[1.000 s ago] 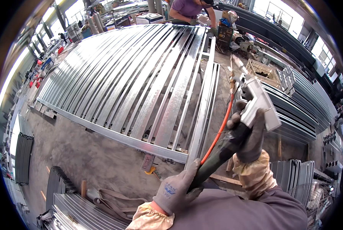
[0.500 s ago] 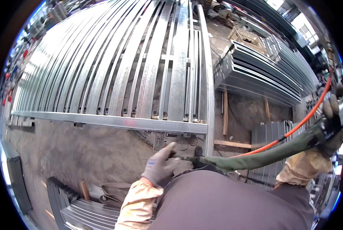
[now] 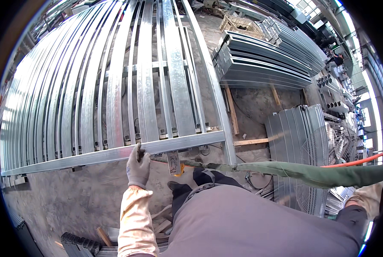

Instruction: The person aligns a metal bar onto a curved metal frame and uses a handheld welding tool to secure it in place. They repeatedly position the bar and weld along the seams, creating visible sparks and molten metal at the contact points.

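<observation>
My left hand [image 3: 138, 171], in a grey work glove, is raised with its fingers pointing away from me and partly spread; nothing shows in it. Its fingertips overlap the near rail [image 3: 88, 157] of a large frame of shiny metal tubes [image 3: 145, 85]; whether they touch it I cannot tell. A green-sleeved hose [image 3: 294, 170] runs across in front of my body to the right rim. My right forearm, in a tan sleeve [image 3: 369, 198], reaches to that rim, and the hand itself lies outside the picture. An orange hose [image 3: 354, 160] runs beside the green sleeve.
Stacked metal channels [image 3: 264, 60] lie on wooden strips [image 3: 232, 109] beyond the frame's right side rail [image 3: 210, 73]. Flat metal profiles [image 3: 296, 150] lie at my right. A crate [image 3: 241, 26] stands farther back. More profiles [image 3: 78, 244] are at the lower left.
My left hand has moved left and forward to the near rail. My right hand has gone out past the right rim, and the green-sleeved hose now stretches straighter. My view has turned rightward.
</observation>
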